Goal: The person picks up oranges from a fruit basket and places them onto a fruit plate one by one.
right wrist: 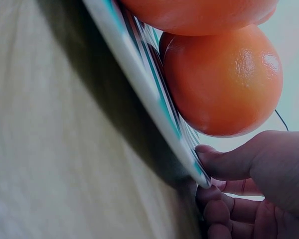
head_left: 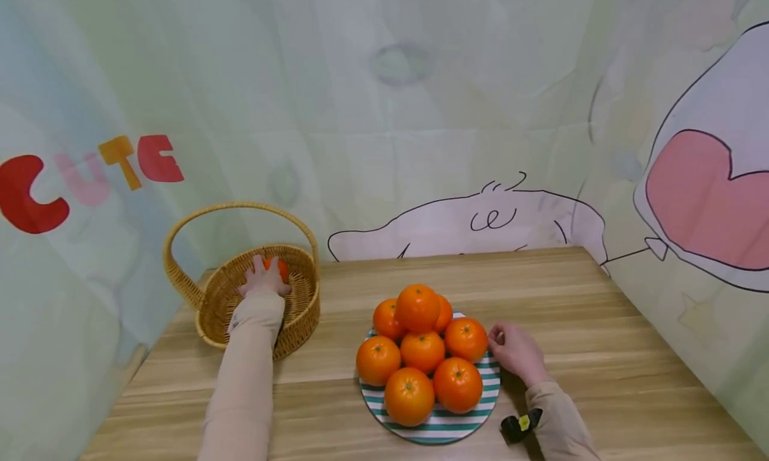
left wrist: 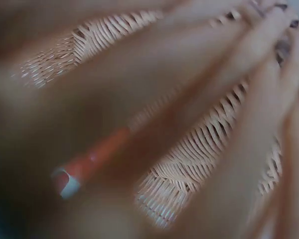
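My left hand (head_left: 265, 284) reaches into the wicker basket (head_left: 298, 334), its fingers spread against an orange (head_left: 278, 269) that they partly cover. In the left wrist view the fingers are blurred, with the basket's weave (left wrist: 204, 144) showing between them and only a strip of orange colour visible. With thumb above and fingers below, my right hand (head_left: 518, 352) pinches the right rim of a round plate (head_left: 444, 434) striped in green and white. Several oranges (head_left: 410, 397) are piled on that plate. Close to the right thumb (right wrist: 224, 163) sits one orange (right wrist: 224, 82), apart from it.
The basket's tall handle (head_left: 243, 205) arches over its opening. Both basket and plate stand on a wooden table (head_left: 336, 407). A printed cloth (head_left: 336, 114) hangs behind the table and along its sides. On the right wrist is a black strap (head_left: 513, 429).
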Demonstrator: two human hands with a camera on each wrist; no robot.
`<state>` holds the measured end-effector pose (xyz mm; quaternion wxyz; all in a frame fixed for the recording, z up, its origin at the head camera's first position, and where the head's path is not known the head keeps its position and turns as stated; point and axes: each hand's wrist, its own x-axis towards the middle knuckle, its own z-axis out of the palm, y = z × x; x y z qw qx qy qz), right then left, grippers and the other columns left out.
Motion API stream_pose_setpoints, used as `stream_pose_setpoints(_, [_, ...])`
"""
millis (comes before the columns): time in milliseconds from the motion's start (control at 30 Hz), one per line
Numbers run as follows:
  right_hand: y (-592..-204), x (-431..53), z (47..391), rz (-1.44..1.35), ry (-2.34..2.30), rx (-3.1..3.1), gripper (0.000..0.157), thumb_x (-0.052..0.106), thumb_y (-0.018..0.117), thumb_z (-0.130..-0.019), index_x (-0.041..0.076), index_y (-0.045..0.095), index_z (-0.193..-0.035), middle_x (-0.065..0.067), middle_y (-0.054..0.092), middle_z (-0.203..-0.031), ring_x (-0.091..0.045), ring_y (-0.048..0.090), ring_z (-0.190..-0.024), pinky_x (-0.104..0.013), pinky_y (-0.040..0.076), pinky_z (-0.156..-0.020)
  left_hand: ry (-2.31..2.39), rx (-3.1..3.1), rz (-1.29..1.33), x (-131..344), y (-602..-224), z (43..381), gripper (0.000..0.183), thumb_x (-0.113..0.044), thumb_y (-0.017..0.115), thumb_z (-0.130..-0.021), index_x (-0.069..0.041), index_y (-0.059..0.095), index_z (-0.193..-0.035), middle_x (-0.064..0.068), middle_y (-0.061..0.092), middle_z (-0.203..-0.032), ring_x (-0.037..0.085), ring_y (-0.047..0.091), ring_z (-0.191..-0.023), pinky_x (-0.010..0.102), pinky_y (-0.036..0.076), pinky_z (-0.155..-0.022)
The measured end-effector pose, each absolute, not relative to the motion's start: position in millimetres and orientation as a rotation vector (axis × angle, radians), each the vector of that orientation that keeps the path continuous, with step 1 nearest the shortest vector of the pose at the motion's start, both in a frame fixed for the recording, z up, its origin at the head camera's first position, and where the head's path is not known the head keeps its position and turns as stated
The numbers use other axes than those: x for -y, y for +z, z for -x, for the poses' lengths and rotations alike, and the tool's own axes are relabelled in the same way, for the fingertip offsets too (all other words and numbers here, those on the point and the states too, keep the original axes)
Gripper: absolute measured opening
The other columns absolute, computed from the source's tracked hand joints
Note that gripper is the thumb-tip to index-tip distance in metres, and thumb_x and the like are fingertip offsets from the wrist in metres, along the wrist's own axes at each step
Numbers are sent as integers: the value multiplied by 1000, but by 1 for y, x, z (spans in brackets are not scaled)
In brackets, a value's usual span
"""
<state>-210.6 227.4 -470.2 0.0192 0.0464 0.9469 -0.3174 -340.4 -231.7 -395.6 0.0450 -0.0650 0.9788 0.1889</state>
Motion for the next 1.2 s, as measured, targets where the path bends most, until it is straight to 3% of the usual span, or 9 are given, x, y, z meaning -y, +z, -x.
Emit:
stream_pose_setpoints(200, [-472, -228, 209, -120, -986, -2974, 9, 16, 66, -91, 8, 65, -88, -4, 56, -74, -20, 49, -67, -29, 34, -59, 536, -2932, 198, 228, -400, 338, 69, -8, 63, -88, -2, 31, -149, 43, 17, -151, 76, 30, -128, 78, 38, -99])
stream_pose_setpoints(300, [-471, -229, 210, -110, -995, -2975, 8, 15, 65, -91, 7, 65, -88, -4, 56, -73, -20, 49, -66, -29, 34, -59, 447, -2904, 232, 230, -399, 336, 74, -17, 70, -88, -3, 31, -150, 46, 35, -141, 68, 44, -124, 71, 42, -96])
stream_pose_setpoints(433, [-471, -230, 211, -109, -993, -2976, 8, 14, 65, -90, 7, 65, -88, -5, 57, -73, -20, 49, -66, -29, 34, -59, 360, -2883, 278, 233, -395, 331, 80, -39, 74, -86, 2, 38, -145, 39, 52, -132, 55, 55, -119, 60, 44, -91])
stream_pose_setpoints(567, [-471, -229, 211, -101, -988, -2978, 8, 14, 64, -90, 6, 65, -88, -5, 57, -74, -20, 49, -66, -29, 34, -59, 311, -2900, 315, 237, -393, 327, 91, -58, 65, -88, 5, 35, -147, 37, 52, -134, 54, 56, -117, 59, 45, -91])
stream_pose_setpoints(767, [-471, -228, 210, -91, -985, -2977, 9, 15, 65, -91, 6, 65, -88, -5, 57, -74, -20, 49, -66, -29, 35, -59, 558, -2952, 350, 236, -384, 317, 108, -70, 57, -85, 2, 19, -157, 41, 43, -142, 60, 45, -129, 70, 37, -100])
stream_pose_setpoints(867, [-471, -227, 210, -99, -980, -2977, 9, 15, 64, -91, 6, 65, -90, -5, 58, -75, -21, 49, -67, -28, 35, -59, 734, -2966, 340, 231, -377, 308, 108, -68, 59, -84, 1, 18, -157, 41, 45, -140, 60, 46, -127, 70, 38, -100])
stream_pose_setpoints(1033, [-470, -226, 210, -110, -978, -2966, 10, 15, 64, -91, 5, 65, -91, -6, 59, -77, -21, 50, -69, -29, 35, -60, 937, -2974, 272, 223, -370, 288, 96, -58, 66, -85, 0, 24, -149, 38, 50, -132, 54, 54, -115, 58, 47, -91])
stream_pose_setpoints(1200, [-471, -226, 209, -124, -980, -2957, 10, 16, 64, -91, 6, 64, -91, -7, 59, -78, -22, 50, -70, -29, 35, -60, 1099, -2957, 228, 215, -368, 270, 87, -51, 70, -84, -5, 25, -144, 36, 50, -132, 50, 52, -117, 56, 45, -93])
